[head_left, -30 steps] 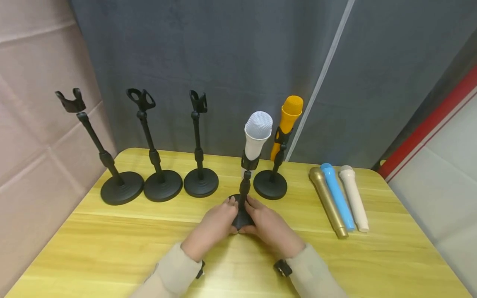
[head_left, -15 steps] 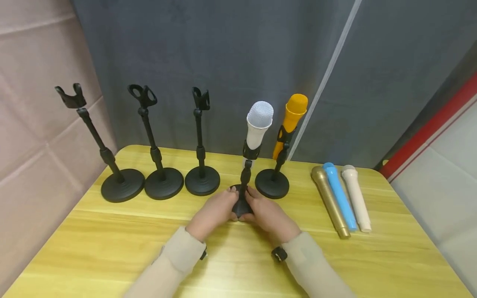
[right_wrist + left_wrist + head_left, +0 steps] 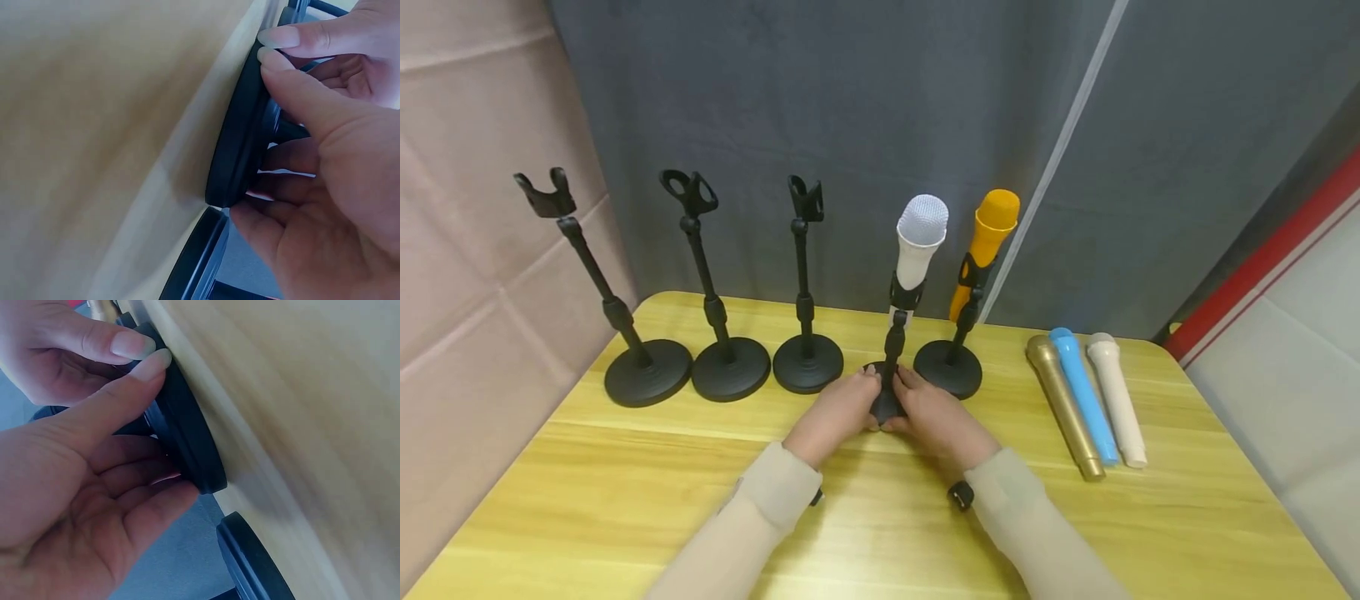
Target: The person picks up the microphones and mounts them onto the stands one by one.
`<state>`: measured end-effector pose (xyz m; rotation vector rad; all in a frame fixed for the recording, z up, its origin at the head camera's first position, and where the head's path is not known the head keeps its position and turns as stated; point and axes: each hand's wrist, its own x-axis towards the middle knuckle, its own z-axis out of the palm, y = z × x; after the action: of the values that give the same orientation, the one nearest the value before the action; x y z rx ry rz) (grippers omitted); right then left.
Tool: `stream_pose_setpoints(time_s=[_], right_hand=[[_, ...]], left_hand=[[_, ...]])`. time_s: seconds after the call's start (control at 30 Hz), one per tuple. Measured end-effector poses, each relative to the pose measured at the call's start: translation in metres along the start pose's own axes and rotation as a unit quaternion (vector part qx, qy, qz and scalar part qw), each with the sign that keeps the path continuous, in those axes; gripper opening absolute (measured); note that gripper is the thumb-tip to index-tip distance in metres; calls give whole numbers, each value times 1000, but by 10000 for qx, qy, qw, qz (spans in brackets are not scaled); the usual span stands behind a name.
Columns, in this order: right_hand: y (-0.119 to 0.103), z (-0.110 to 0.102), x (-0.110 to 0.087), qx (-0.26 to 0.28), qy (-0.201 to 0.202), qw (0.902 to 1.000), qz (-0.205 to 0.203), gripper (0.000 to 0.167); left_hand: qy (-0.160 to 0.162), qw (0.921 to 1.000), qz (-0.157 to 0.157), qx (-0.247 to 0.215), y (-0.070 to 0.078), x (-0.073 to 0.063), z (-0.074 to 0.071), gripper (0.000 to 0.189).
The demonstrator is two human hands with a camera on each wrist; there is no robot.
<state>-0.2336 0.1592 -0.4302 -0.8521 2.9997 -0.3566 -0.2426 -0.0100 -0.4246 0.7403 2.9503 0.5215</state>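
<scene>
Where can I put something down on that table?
The table is bare at left front, between the empty stands and left sleeve, and at right front, between the loose microphones and right sleeve. A smaller gap lies between the orange microphone's stand and the gold microphone. It's crowded where the left grip and right grip hold the white microphone's stand.

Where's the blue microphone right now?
In the head view, the blue microphone lies on the right of the table, between the gold microphone and the cream microphone.

A black stand (image 3: 894, 340), upright on the table (image 3: 895, 517), holds a white microphone (image 3: 913, 262) (head up, tilted).
</scene>
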Motion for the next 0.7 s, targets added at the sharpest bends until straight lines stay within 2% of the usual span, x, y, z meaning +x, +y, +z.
stream_pose_setpoints(time_s=[0.43, 0.7], right_hand=[[5, -6, 11, -207, -334, 9990, 228, 79], [8, -8, 16, -174, -393, 9989, 179, 80]], left_hand=[[-443, 9983, -300, 232, 2, 13, -7, 59], [-387, 9987, -295, 176, 0, 17, -8, 56]])
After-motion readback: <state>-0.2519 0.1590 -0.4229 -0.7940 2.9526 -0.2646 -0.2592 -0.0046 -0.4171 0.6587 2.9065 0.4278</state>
